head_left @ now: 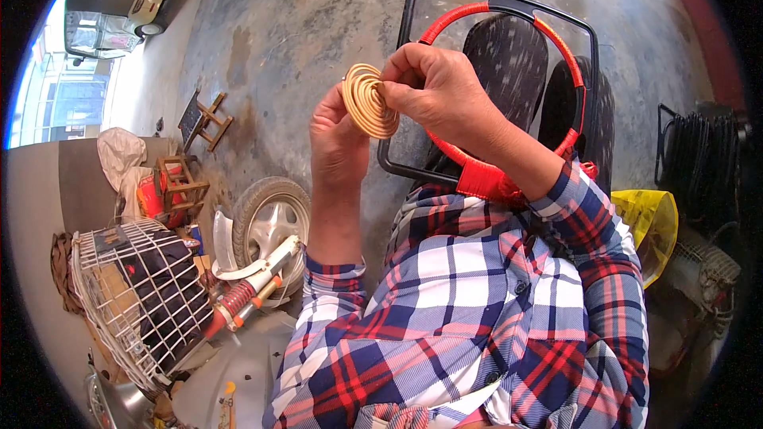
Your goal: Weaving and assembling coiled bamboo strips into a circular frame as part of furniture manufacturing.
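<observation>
Two bare hands were engaged on one tan spiral coil (366, 115), which was held clear of the grey floor (278, 87), to the left of the red-wound ring (559, 41) and near the edge of its black frame (408, 12). The step in hand was judged to be the handling of the coil's turns. The grip of the right hand (445, 91) was pinched, thumb against finger, at the coil's inner right portion; the grip of the left hand (340, 139) was closed on the left rim, its fingertips partly hidden behind the turns. The next move was judged to call for the rim to be steadied while the inner turns were controlled, since the windings could spring apart. The coil's broad face was turned toward the head camera and the right hand. No true long axis was presented by the round spiral; its foreshortened outline was elongated near-vertically, the upper end leaning leftward.
</observation>
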A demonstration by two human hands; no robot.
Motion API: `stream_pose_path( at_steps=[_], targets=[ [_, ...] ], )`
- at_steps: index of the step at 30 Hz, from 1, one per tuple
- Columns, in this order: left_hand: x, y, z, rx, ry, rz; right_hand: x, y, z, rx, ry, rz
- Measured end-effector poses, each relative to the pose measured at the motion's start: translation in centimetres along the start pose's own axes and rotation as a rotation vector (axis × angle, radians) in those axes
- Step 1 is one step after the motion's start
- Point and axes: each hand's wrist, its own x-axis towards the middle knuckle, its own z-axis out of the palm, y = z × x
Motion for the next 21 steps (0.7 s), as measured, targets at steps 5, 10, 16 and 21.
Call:
stream_pose_path(
  at_steps=[5, 10, 16, 21],
  targets=[
    [-0.2, 0.4, 0.5, -0.043, -0.010, -0.064, -0.1, 0.1, 0.2, 0.007, 0.012, -0.002],
    [-0.5, 0.3, 0.1, -0.093, 0.016, -0.115, -0.2, 0.2, 0.4, 0.007, 0.020, -0.013],
    [-0.6, 0.3, 0.5, -0.118, 0.007, -0.110, -0.6, 0.3, 0.7, -0.031, 0.048, -0.021],
    [-0.4, 0.6, 1.2, -0.164, 0.024, -0.123, -0.6, 0.2, 0.7, -0.066, 0.042, -0.033]
  ],
)
